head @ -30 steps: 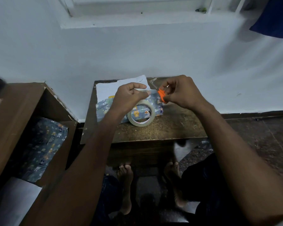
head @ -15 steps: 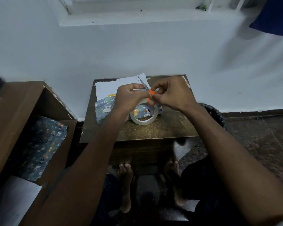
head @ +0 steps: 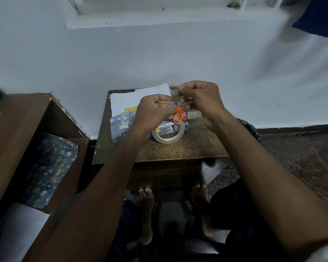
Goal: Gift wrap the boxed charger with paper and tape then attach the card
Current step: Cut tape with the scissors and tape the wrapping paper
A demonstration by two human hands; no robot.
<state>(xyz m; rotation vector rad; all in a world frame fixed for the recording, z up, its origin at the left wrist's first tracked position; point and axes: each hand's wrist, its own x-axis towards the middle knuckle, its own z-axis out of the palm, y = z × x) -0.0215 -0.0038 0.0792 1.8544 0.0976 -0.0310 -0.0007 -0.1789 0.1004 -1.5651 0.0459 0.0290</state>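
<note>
Left hand (head: 153, 112): raised above the small table, fingers curled; it grips the scissors, whose orange handles hang just below its thumb side.
Scissors (head: 179, 116): orange loops point down toward the tape roll, blade end runs up between the two hands. Blade tip blurred; whether the blades are apart or closed cannot be told.
Right hand (head: 201, 99): raised opposite the left, fingers curled, fingertips (head: 182, 95) pinching a strip of clear tape.
Tape strip (head: 175, 98): shiny, translucent, stretched in the gap between the two hands, touching the right fingertips and lying against the scissor blades. Its lower end is not resolvable.
Tape roll (head: 168, 134): flat on the table, directly below the hands, resting partly against the wrapped box. Not touched by either hand.
Wrapped box (head: 121, 127): boxed charger in blue-grey animal-print paper, lying on the table under and behind the left hand; apart from both sets of fingers. A yellow patch shows at its far edge.
White sheet (head: 138, 98): flat on the table behind the box, against the wall.
Table (head: 178, 150): small, brown, speckled top.
Cabinet, left (head: 17, 129): open brown unit; more of the same printed paper (head: 51, 167) lies inside.
</note>
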